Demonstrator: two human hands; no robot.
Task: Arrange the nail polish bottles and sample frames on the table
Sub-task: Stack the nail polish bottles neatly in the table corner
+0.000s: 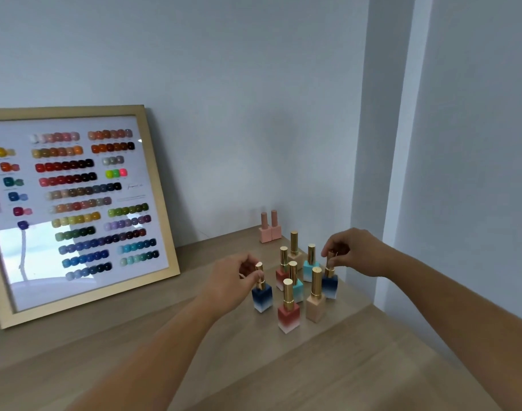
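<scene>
Left hand [236,275] pinching the gold cap of a blue bottle [262,295]. Right hand [354,252] pinching the cap of another blue bottle [329,281]. Both bottles standing on the bench [357,366]. Between the hands, a tight bunch of red, teal and tan bottles [295,280]. Past the hands, near the wall, two pink bottles [270,228]. Far left of the left hand, a big sample frame [76,209] leaning on the wall. Best to lift straight up, go slow, keep each bottle upright, and not bump the ones in the middle.
</scene>
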